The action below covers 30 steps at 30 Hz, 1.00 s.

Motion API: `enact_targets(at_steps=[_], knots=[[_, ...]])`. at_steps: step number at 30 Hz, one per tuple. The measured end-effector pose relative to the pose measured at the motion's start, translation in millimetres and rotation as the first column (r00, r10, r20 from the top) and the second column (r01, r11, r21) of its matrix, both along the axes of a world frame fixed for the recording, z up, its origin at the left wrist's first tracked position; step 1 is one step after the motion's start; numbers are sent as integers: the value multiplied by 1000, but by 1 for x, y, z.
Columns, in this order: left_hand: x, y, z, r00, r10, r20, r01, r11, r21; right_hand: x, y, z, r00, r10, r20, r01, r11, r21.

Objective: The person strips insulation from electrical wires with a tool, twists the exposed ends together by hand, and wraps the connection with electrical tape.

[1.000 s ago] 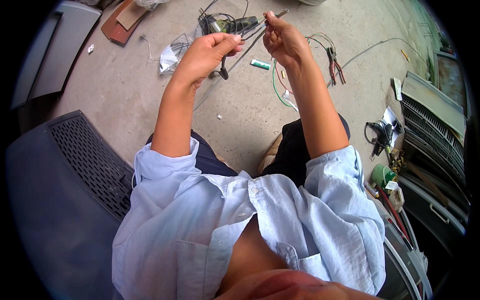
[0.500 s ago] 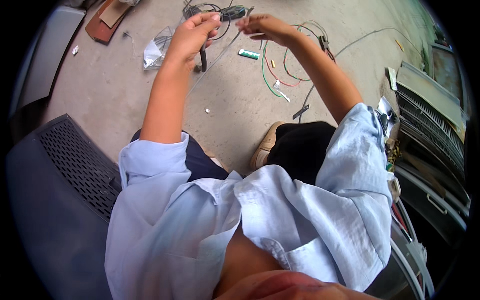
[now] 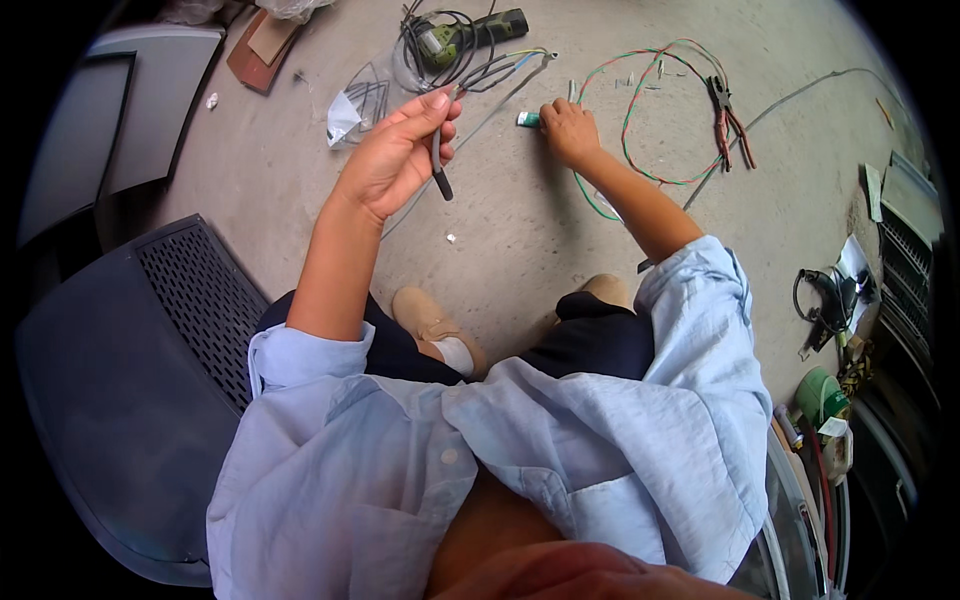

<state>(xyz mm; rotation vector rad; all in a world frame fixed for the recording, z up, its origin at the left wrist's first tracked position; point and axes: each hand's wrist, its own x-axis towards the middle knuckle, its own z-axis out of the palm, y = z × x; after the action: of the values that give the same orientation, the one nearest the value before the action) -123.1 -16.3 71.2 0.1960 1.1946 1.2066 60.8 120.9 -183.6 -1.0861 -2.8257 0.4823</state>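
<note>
My left hand (image 3: 405, 150) is closed around a black cable (image 3: 438, 165), its thumb pressed against the fingers. One thick black end hangs below the palm; thin wires in blue and yellow spread away from the fingertips toward the far side. Low over the floor, my right hand (image 3: 570, 132) has its fingers curled down over a small green-and-white oblong pack (image 3: 528, 119). Only the pack's left end shows; the fingertips are partly hidden. Just right of that hand lies a loop of twisted red and green wire (image 3: 628, 125).
Pliers with red handles (image 3: 735, 130) lie at the loop's right side. A green-and-black power tool (image 3: 440, 45) rests among coiled black cable beyond my left hand. A clear plastic bag (image 3: 345, 118) is to its left. A dark perforated panel (image 3: 190, 300) stands near left; a green container (image 3: 820, 395) is at right.
My right hand has left the cable's wire end and come down onto the green-and-white pack. My left hand keeps the cable. The view has shifted, bringing the power tool and pliers more into sight.
</note>
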Motion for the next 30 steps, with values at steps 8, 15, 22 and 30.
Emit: enact_targets(at_steps=[8,15,22,30], knots=[[9,-1,-5,995,-18,100,12,998,66,-9,8,4,1000,5,5,-4,986,-169],[8,-15,-13,982,42,186,-62,993,104,2,8,22,994,-110,-26,91,918,-387],[17,-29,-17,980,82,180,-96,993,72,39,-14,126,724,-503,-472,-296,392,-871],[26,-31,-18,985,67,160,-73,997,37,40,-55,161,503,-701,-505,-482,258,-837]])
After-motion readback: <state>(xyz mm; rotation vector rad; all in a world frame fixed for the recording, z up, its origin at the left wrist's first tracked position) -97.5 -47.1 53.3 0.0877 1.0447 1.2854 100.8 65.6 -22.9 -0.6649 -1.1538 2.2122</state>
